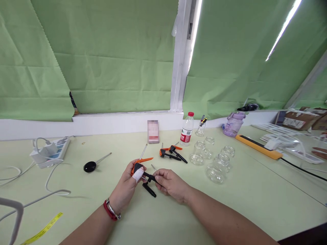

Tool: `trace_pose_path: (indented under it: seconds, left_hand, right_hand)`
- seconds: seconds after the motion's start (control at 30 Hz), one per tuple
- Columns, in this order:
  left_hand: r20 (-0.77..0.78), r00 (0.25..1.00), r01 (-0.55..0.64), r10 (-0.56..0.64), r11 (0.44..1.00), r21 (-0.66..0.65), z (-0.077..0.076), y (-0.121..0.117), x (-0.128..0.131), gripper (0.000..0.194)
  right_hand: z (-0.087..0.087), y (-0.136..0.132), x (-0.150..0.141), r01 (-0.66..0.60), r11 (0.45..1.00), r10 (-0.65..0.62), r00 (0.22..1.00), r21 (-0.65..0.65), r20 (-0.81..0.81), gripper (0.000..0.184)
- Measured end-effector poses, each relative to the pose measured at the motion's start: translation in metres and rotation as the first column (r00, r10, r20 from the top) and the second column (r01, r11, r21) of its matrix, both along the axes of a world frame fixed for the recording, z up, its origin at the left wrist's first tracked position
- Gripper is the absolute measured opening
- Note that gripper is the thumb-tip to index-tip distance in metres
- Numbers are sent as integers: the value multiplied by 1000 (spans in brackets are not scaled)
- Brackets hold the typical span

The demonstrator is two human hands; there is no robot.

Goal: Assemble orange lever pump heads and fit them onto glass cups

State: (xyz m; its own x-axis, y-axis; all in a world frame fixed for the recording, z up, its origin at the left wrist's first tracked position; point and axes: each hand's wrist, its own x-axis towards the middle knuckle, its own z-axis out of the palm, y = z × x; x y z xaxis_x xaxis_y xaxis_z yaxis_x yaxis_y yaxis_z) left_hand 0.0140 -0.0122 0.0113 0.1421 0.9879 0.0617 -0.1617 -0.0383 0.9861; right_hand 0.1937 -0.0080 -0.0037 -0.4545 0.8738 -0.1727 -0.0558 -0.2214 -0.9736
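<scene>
Near the table's middle, my left hand (129, 178) is closed around an orange-and-black tool (139, 167) with a slim metal rod sticking up and a pointed orange arm. A white wrap covers the left thumb. My right hand (170, 183) pinches the black shaft of the same tool between thumb and fingers. Just below the hands lies a black handle (149, 190), its upper end partly hidden. A thin metal rod tip (153, 167) shows beside the right fingers. Beyond, similar orange-and-black tools (173, 153) lie together on the table.
Several clear glass jars (217, 170) stand to the right, near a red-capped bottle (187, 131). Screwdrivers (202, 121) stand in a jar. Left lie a black round-headed rod (90, 166) and a power strip (55, 153) with cables. An orange power strip (258, 147) and purple bottle (233, 124) are far right.
</scene>
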Motion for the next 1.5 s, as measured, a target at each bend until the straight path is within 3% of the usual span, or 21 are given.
trace_pose_path:
  seconds: [0.33,0.7,0.9,1.07,1.23,1.5]
  left_hand:
    - [-44,998,51,-50,999,19,7,0,1,33]
    - [-30,991,129,-128,992,18,3,1,-1,26]
    - [-136,988,85,-77,995,54,1,1,-3,22]
    - [-229,973,44,-28,997,69,1,1,-3,31]
    - [-226,974,42,-26,997,67,1,1,-2,37]
    - [-205,978,60,-46,996,63,1,0,1,28]
  right_hand:
    - [2,-1,0,23,1000,-23,1000,19,-1,30]
    - [-5,5,2,14,1000,-14,1000,2,3,33]
    - [-5,4,2,17,1000,-17,1000,3,3,33]
    - [-3,2,1,7,1000,-7,1000,20,3,32]
    - [-4,3,1,1,1000,-1,1000,27,-6,31]
    - [-5,3,1,16,1000,-16,1000,9,0,30]
